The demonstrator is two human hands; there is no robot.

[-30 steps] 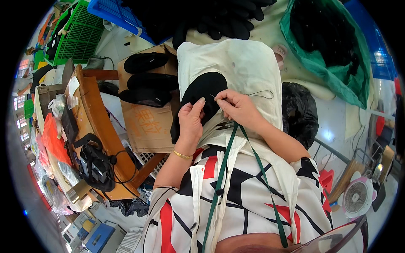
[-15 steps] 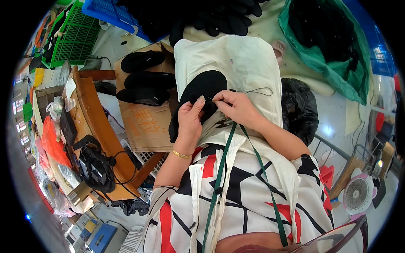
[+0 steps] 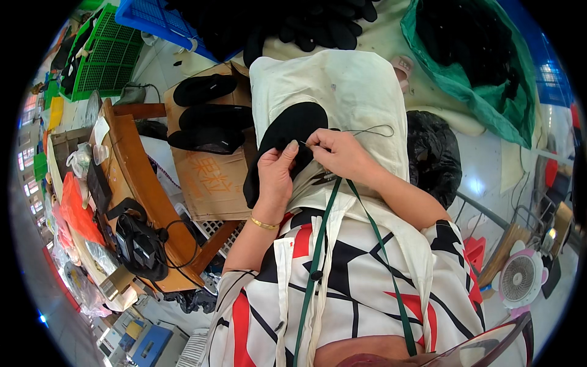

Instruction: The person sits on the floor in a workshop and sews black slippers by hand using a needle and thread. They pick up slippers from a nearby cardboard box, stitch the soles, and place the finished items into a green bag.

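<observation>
A black cloth slipper lies tilted on the white cloth-covered pad across my lap. My left hand grips the slipper near its opening, thumb on top and fingers hidden beneath. Close beside that thumb, my right hand pinches a thin needle between thumb and forefinger, its tip at the slipper. Dark thread loops over the pad beyond my right hand. Small dark thread snips rest below the slipper, partly covered.
Several black slippers sit on a cardboard box at left, beside a wooden bench bearing a black bag. More slippers pile up ahead. A green sack and black plastic bag stand right, with a fan farther down.
</observation>
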